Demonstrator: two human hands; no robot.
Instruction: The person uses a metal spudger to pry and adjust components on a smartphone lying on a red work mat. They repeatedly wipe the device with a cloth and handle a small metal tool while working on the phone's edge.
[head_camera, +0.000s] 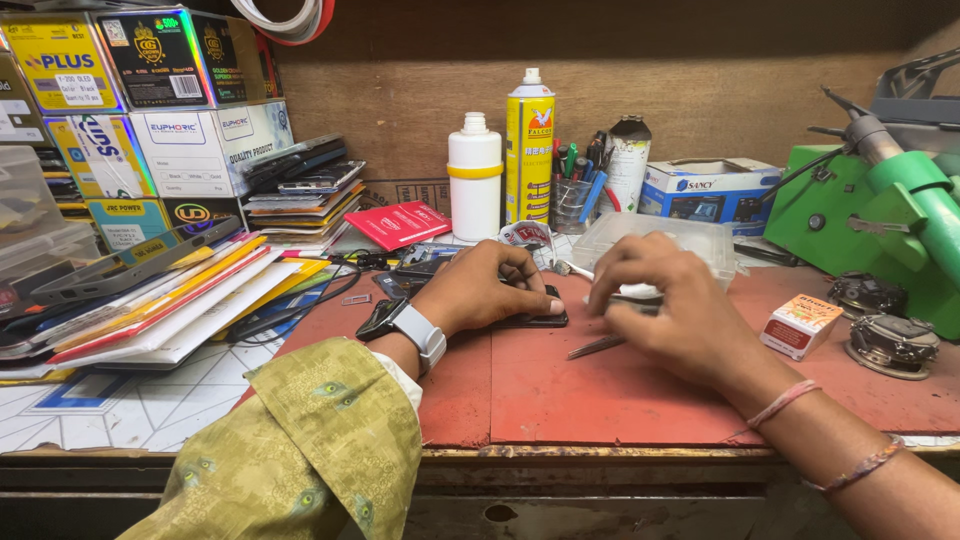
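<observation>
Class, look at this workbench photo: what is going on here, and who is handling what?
A person sits at a cluttered bench. The left hand, with a watch on its wrist, presses on a dark phone lying flat on the red mat. The right hand hovers beside it; what it grips is hidden. Metal tweezers lie under it. Bottles, boxes and a green machine stand around.

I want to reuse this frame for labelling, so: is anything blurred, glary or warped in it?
Head view: right hand slightly motion-blurred, left hand on the dark phone sharper; light even, soft shadows on the red mat; edges bend from the wide lens.
</observation>
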